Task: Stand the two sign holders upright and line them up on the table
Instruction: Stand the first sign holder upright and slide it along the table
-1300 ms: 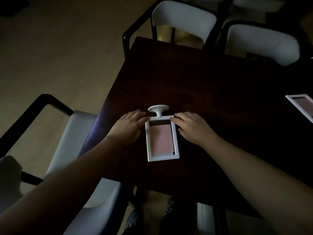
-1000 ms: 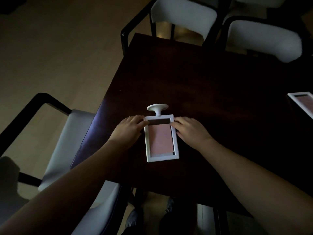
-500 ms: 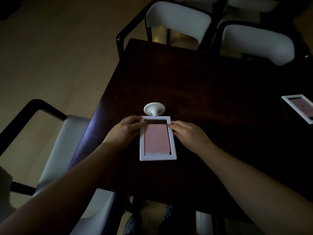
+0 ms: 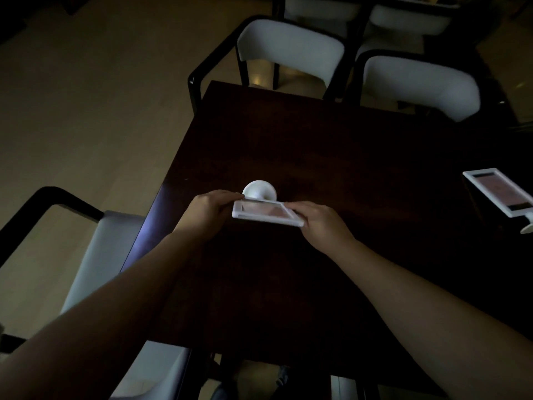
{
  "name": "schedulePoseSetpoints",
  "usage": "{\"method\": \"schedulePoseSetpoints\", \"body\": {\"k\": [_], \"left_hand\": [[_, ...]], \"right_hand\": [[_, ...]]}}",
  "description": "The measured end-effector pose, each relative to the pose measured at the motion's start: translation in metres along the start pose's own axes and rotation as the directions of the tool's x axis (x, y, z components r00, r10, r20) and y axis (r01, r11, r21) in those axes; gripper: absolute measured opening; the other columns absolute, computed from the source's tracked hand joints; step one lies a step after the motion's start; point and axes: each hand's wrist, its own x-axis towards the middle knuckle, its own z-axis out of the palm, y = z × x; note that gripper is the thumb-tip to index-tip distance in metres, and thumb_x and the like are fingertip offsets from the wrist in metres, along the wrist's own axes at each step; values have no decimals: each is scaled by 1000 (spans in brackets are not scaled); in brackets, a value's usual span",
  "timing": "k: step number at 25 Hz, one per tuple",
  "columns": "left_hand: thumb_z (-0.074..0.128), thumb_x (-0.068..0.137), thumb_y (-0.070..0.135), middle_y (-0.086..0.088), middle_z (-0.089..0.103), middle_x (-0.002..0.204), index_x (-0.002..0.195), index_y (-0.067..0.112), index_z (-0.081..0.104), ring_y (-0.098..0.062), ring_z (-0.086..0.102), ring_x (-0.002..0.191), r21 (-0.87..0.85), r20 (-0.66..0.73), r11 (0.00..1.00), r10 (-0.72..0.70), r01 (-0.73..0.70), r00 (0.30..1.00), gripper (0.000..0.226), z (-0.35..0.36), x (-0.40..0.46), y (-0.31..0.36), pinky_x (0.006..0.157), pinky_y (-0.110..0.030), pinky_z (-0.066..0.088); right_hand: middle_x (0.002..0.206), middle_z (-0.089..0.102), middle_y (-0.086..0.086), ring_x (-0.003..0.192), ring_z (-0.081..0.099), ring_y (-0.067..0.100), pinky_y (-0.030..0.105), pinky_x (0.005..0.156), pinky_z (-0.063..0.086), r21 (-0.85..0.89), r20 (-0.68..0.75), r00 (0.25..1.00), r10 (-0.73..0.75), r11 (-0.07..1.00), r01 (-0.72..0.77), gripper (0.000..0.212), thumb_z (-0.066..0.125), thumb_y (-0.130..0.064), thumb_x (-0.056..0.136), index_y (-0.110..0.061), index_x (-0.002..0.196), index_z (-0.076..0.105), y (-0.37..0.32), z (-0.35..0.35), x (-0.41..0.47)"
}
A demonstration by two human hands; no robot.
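Observation:
A white sign holder with a pink card in its frame is tilted up off the dark table, near the table's left edge. Its round base points away from me and rests at the table surface. My left hand grips the frame's left side and my right hand grips its right side. A second white sign holder lies flat at the right edge of the view, its base toward me.
Two white-cushioned chairs with black frames stand at the table's far side. Another chair sits at the table's left, close to my left arm. Pale floor lies to the left.
The near sign holder lay flat with my hands on its sides; now both hands have lifted its near end, tipping the frame up toward its base.

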Motion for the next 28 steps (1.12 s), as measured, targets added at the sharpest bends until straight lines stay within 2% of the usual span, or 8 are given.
{"method": "schedulePoseSetpoints", "body": {"k": [5, 9, 13, 16, 20, 23, 26, 28], "left_hand": [[67, 91, 17, 7, 73, 98, 106, 21, 76, -6, 64, 86, -28, 12, 998, -60, 60, 998, 17, 10, 23, 6, 72, -22, 45], [66, 91, 21, 10, 75, 90, 105, 25, 76, 0, 64, 78, -64, 21, 995, -72, 73, 997, 17, 26, 32, 8, 64, -9, 41], [67, 91, 24, 26, 68, 79, 107, 29, 75, 11, 62, 74, -93, -6, 991, -98, 97, 995, 19, 42, 40, 14, 60, -5, 38], [66, 91, 27, 35, 63, 69, 106, 31, 74, 9, 60, 67, -130, 1, 984, -119, 118, 993, 17, 53, 45, 18, 56, -7, 37], [67, 91, 31, 24, 70, 84, 107, 34, 72, 7, 64, 77, -174, 31, 971, -164, 167, 986, 17, 61, 50, 22, 64, -17, 47], [70, 85, 46, 21, 69, 92, 112, 34, 64, 8, 64, 83, -195, 47, 943, -267, 271, 962, 30, 64, 47, 25, 69, -19, 51], [67, 80, 60, 18, 65, 94, 106, 30, 61, 0, 63, 84, -36, -6, 941, -336, 335, 942, 40, 69, 32, 24, 66, -26, 52], [62, 82, 60, 8, 64, 98, 102, 27, 63, -13, 61, 92, 142, 5, 958, -251, 248, 968, 39, 77, 19, 23, 70, -32, 51]], "right_hand": [[108, 73, 5, 96, 68, 23, 40, 80, 54, -36, -55, 995, 84, 996, -86, 22, 56, -20, 97, -14, 113, 70, 3, -12, 12], [101, 73, 5, 86, 67, 21, 35, 69, 53, -36, -82, 982, 168, 985, -171, 22, 55, -22, 98, -13, 112, 69, 15, -19, 19], [91, 70, 3, 72, 63, 17, 24, 53, 37, -31, -122, 973, 195, 979, -200, 17, 55, -22, 98, -13, 106, 67, 28, -23, 26], [87, 69, 3, 69, 61, 16, 29, 53, 42, -47, -142, 967, 211, 974, -220, 15, 55, -22, 97, -12, 102, 65, 39, -26, 29], [89, 70, 2, 75, 65, 16, 36, 60, 53, -18, -162, 961, 223, 973, -229, 17, 55, -26, 97, -13, 103, 65, 48, -27, 26], [99, 72, -3, 82, 66, 10, 27, 64, 50, 36, -161, 956, 246, 969, -244, 23, 58, -34, 95, -19, 110, 64, 49, -27, 20], [99, 72, -4, 86, 67, 12, 30, 69, 55, 44, -182, 930, 321, 947, -318, 23, 58, -37, 93, -21, 108, 65, 49, -23, 8], [95, 71, -1, 86, 67, 17, 33, 69, 55, -15, -159, 930, 331, 941, -338, 18, 57, -32, 93, -19, 100, 67, 46, -16, -3]]}}
